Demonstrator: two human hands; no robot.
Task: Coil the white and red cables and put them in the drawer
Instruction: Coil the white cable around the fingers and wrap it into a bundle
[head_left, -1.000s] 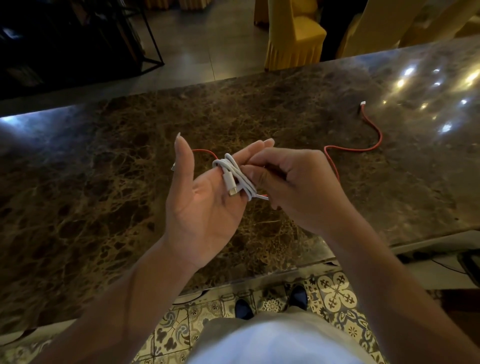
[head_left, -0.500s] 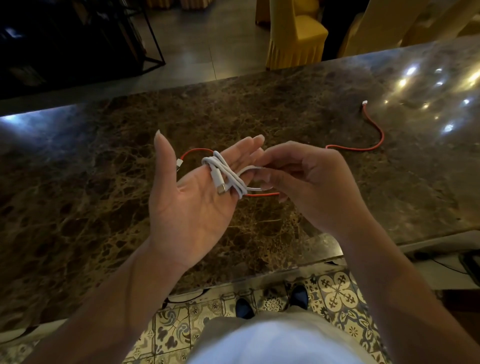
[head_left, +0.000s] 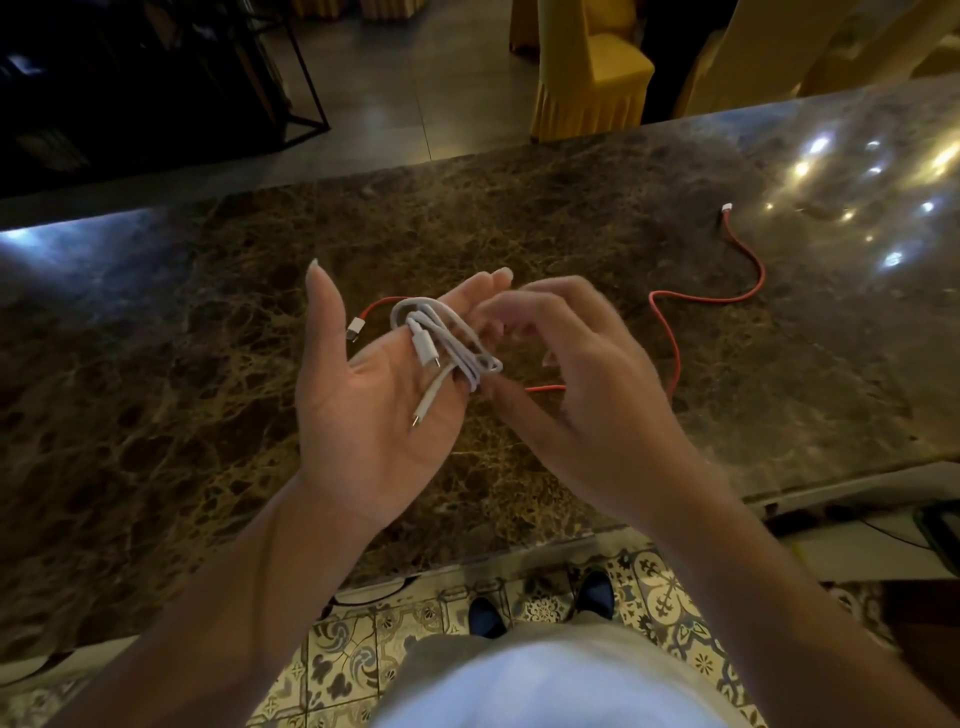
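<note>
The dark brown, gold-veined marble surface (head_left: 156, 364) stretches across the view, glossy with light reflections toward its far right. Over it the left hand (head_left: 374, 395) is held palm up, thumb raised well apart from the other fingers (head_left: 483, 291), which lie straight and together. The thin white charging cable (head_left: 441, 338) is wound in several loops around those straight fingers; one of its plugs lies across the loops and the other points down over the palm. Just behind the left hand, the white connector end of the thin red cable (head_left: 670, 332) peeks out on the surface between thumb and fingers.

The right hand (head_left: 582, 395) is just beside the coil, its fingers loosely curled and spread, blurred by motion; the thumb tip is right at the lower end of the white loops, but whether it touches or pinches them cannot be told. The red cable runs on under this hand, snakes across the surface to the right and ends in a second white connector well apart from both hands. Beyond the far edge stand yellow-covered chairs (head_left: 592, 73); below the near edge are patterned floor tiles (head_left: 353, 654).
</note>
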